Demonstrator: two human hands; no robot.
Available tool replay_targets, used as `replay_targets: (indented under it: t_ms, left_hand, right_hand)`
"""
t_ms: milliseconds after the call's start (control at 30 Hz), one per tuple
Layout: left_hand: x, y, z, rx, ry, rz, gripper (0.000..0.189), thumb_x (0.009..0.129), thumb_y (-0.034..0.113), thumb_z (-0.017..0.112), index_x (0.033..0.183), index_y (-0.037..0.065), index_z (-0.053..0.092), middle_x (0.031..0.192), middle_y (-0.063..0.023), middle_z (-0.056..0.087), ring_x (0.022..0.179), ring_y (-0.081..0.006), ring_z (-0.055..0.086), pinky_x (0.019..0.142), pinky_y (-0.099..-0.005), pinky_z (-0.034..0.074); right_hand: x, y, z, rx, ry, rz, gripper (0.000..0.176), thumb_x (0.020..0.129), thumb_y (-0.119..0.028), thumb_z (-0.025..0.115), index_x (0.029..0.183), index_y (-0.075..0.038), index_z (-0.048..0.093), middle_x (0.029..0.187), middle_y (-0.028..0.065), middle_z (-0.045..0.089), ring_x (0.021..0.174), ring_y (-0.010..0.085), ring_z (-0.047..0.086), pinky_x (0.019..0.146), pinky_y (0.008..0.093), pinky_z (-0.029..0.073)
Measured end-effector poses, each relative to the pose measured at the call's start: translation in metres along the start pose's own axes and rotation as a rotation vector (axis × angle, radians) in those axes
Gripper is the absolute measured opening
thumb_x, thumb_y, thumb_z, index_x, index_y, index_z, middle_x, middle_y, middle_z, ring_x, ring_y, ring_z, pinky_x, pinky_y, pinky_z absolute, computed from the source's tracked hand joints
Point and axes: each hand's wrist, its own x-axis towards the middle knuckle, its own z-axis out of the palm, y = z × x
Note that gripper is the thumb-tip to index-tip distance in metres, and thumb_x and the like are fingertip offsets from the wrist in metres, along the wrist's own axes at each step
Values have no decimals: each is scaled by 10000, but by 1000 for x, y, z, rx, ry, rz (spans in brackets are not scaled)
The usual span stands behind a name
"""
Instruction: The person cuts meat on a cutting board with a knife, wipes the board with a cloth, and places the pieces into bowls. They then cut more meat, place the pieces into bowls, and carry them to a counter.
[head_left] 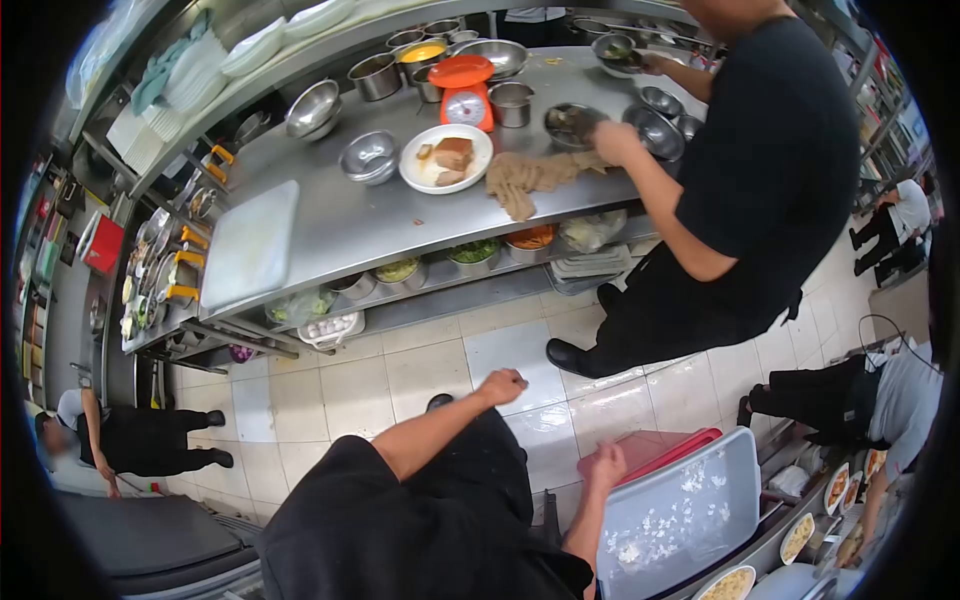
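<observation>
My left hand (501,387) hangs over the tiled floor, its fingers curled into a loose fist with nothing showing in it. Lower to the right, my right hand (606,465) has its fingers bent in and overlaps the left end of a flat red board or lid (655,452). Nothing held shows in that hand either. Just beyond it lies a grey plastic tub (627,520) with white scraps scattered across its bottom. Neither hand is near the steel worktable (340,225) in front of me.
A person in black (770,150) works at the table, one hand at a metal bowl (573,125). An orange scale (466,100), a plate of meat (410,168), a brown cloth (525,182) and a white cutting board (250,245) rest there. Other people stand left (140,445) and right (905,400).
</observation>
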Motion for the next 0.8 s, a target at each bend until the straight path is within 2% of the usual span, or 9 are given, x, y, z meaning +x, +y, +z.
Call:
replay_targets:
  t_ms: [100, 200, 267, 433, 533, 600, 633, 700, 800]
  left_hand:
    - [-29, -35, 16, 41, -125, 95, 416, 874, 408, 553, 1006, 42, 698, 1018, -198, 679, 1009, -387, 627, 914, -442, 490]
    - [-82, -87, -4, 164, -267, 52, 476, 873, 425, 546, 1095, 22, 668, 1142, -198, 649, 1091, -379, 600, 971, -446, 458]
    - [-118, -115, -49, 130, -351, -26, 486, 886, 419, 525, 1114, 14, 666, 1167, -210, 640, 1117, -377, 591, 980, -436, 454]
    - [-188, -227, -146, -221, 176, -367, 342, 877, 344, 602, 1047, 66, 705, 1067, -145, 696, 1024, -294, 656, 894, -376, 509]
    - [-241, -294, -199, -315, 566, -526, 345, 897, 344, 611, 1053, 48, 695, 1045, -190, 690, 1018, -334, 652, 899, -396, 504]
    - [-279, -324, -237, -378, 714, -616, 366, 866, 354, 637, 1018, 27, 702, 976, -204, 699, 972, -353, 665, 864, -413, 514]
    - [-292, -347, -250, -383, 750, -621, 363, 863, 345, 639, 1018, 23, 706, 965, -205, 701, 961, -336, 674, 853, -397, 516]
    - [-310, -373, -281, -533, 768, -681, 365, 864, 339, 638, 1018, 15, 707, 965, -201, 705, 955, -310, 682, 845, -376, 516]
    - [-322, -403, -330, -524, 891, -605, 368, 863, 332, 645, 1033, 10, 701, 970, -201, 708, 948, -295, 685, 843, -361, 514]
  right_hand:
    - [-31, -26, 110, -148, -182, -473, 178, 852, -126, 703, 983, -19, 646, 921, 59, 628, 887, 167, 583, 722, 297, 481]
    - [-73, -108, 233, -252, -449, -740, 245, 824, -80, 695, 1044, -8, 614, 992, 92, 628, 960, 236, 596, 839, 326, 467]
    - [-90, -164, 326, -290, -607, -1107, 329, 814, -124, 697, 1110, -22, 596, 1104, 156, 616, 1051, 363, 561, 903, 427, 445]
    - [-94, -256, 545, -557, -683, -1680, 515, 816, -173, 663, 1281, -19, 506, 1251, 225, 561, 1153, 398, 527, 987, 472, 413]
    - [-73, -275, 626, -1054, -660, -1624, 504, 825, -225, 638, 1262, -20, 492, 1139, 261, 610, 1048, 395, 602, 906, 487, 479]
    - [-49, -278, 658, -1419, -687, -1598, 243, 791, -146, 618, 1000, -29, 660, 954, 210, 683, 895, 381, 668, 795, 490, 530]
    - [-45, -277, 662, -1364, -614, -1660, 149, 776, -113, 602, 877, -63, 699, 876, 198, 693, 875, 370, 676, 785, 491, 535]
    - [-52, -286, 664, -1363, -607, -1671, 178, 768, -122, 628, 921, -69, 701, 874, 190, 697, 888, 356, 675, 817, 472, 529]
    - [-54, -296, 671, -1011, -792, -1741, 160, 713, -151, 746, 823, -41, 710, 833, 188, 682, 815, 343, 671, 763, 460, 504]
